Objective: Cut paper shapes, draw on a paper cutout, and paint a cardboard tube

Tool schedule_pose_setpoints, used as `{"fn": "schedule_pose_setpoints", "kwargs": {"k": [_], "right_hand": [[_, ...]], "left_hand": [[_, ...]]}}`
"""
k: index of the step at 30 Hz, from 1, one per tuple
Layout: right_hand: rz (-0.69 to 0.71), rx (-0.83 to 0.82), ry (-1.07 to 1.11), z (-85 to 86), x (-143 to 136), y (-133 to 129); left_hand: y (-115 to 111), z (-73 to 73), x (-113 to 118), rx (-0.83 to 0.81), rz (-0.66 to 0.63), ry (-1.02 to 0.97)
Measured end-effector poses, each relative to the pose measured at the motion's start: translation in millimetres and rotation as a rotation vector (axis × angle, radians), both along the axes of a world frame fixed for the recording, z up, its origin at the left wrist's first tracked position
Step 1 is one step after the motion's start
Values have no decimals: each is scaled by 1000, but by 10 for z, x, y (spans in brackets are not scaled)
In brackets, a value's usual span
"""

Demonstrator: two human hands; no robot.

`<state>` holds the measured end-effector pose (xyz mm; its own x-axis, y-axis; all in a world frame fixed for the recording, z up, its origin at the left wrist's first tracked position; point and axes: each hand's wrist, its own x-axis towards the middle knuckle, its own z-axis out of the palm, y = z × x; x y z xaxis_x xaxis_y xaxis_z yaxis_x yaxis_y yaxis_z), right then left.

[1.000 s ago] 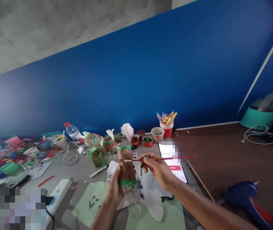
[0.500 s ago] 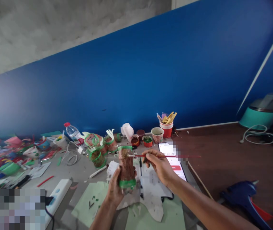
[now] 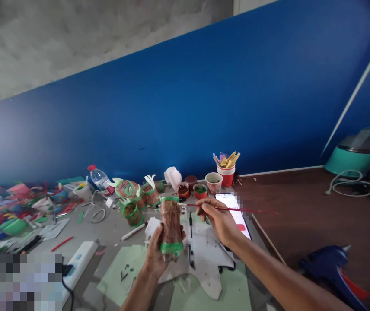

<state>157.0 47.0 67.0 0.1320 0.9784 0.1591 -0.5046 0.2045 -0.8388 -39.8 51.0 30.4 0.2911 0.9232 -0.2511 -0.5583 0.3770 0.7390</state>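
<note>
My left hand (image 3: 155, 250) is wrapped round a clear plastic bottle (image 3: 171, 224) coated in brown paint, with green bands at its top and lower end. It is held nearly upright above the paper. In my right hand (image 3: 219, 220) is a thin red paintbrush (image 3: 237, 209), pinched between thumb and fingers. The brush tip points left and lies at the bottle's upper right side; whether it touches cannot be made out. Behind the bottle stand a cup of dark brown paint (image 3: 183, 190) and a cup of green paint (image 3: 200, 191).
Brown-and-green decorated containers (image 3: 133, 214) stand at left, near a water bottle (image 3: 100, 179). A lit phone (image 3: 233, 207) lies beyond my right hand. At right are a blue glue gun (image 3: 329, 268) and a teal appliance (image 3: 347, 157). A power strip (image 3: 79, 265) lies at left.
My right hand has moved slightly right and up with the paintbrush, drawing its tip toward the bottle's edge. The bottle has shifted barely, still in my left hand.
</note>
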Motion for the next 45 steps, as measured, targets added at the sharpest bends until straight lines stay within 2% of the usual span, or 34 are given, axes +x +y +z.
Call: {"fn": "schedule_pose_setpoints", "kwargs": {"k": [4, 9, 14, 19, 25, 30, 35, 40, 45], "right_hand": [[114, 31, -20, 3, -5, -11], [-4, 19, 4, -6, 16, 14], [161, 37, -16, -2, 14, -1], [19, 7, 0, 12, 28, 10], [178, 19, -58, 0, 1, -11], [38, -2, -2, 15, 24, 15], [156, 8, -4, 15, 33, 13], [24, -10, 17, 20, 61, 31], [118, -8, -36, 28, 45, 33]], "left_hand": [[-2, 15, 6, 18, -31, -33], [-2, -21, -7, 17, -66, -109], [19, -77, -35, 41, -95, -172], [43, -106, -66, 80, -176, -204], [53, -125, -83, 80, -161, -188], [50, -131, -86, 53, -158, -195], [48, -134, -78, 62, -150, -174], [46, -109, -72, 49, -174, -154], [35, -88, -61, 41, -154, -158]]}}
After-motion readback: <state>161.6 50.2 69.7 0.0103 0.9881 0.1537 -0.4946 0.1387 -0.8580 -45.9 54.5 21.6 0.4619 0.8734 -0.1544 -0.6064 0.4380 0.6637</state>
